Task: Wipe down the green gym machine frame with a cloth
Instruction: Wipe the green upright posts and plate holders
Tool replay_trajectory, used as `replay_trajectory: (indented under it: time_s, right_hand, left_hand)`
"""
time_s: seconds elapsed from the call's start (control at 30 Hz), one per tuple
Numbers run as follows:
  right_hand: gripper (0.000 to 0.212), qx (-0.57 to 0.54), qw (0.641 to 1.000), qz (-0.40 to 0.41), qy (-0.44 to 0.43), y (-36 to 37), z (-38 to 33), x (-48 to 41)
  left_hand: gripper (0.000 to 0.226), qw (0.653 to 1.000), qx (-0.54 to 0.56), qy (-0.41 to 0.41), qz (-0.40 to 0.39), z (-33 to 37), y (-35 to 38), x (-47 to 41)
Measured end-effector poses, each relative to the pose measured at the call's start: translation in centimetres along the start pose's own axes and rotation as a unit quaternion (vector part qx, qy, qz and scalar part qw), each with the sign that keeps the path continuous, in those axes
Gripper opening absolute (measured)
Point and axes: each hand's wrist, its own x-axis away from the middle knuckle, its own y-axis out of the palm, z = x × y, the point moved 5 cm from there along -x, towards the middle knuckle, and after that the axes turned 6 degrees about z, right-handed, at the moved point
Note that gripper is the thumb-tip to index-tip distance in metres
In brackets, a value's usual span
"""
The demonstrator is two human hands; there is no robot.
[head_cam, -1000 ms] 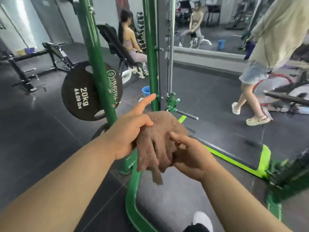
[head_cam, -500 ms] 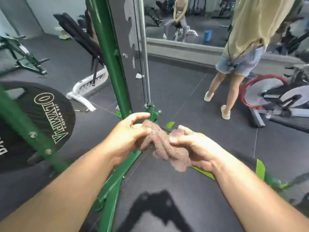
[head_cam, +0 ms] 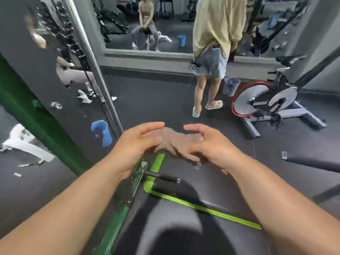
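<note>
Two bare arms and two bare hands are seen.

No sleeves are worn on the arms; both forearms are bare all the way to the bottom edge of the view. No gloves are worn on the left hand (head_cam: 136, 142) or the right hand (head_cam: 211, 144). No rings, watch or bands can be seen on the fingers or wrists. The hands are a little blurred, so small marks cannot be made out.
</note>
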Motion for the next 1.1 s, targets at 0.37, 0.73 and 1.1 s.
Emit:
replay_trajectory:
  time_s: [0.37, 0.73, 1.1]
  right_hand:
    - [0.055, -0.207, 0.973, 0.096, 0.02, -14.7, -0.9, -15.1]
    - [0.052, -0.189, 0.974, -0.118, -0.045, -19.9, -13.8, -29.7]
    - [0.058, -0.109, 0.992, 0.025, -0.06, -28.8, -11.0, -45.5]
  left_hand:
    - [0.027, 0.991, -0.077, -0.08, -0.073, -0.4, 11.3, -20.2]
    - [0.038, 0.959, 0.105, -0.249, -0.081, -3.0, 21.3, -31.6]
    - [0.029, 0.936, 0.295, -0.167, -0.099, 1.9, 22.0, -47.2]
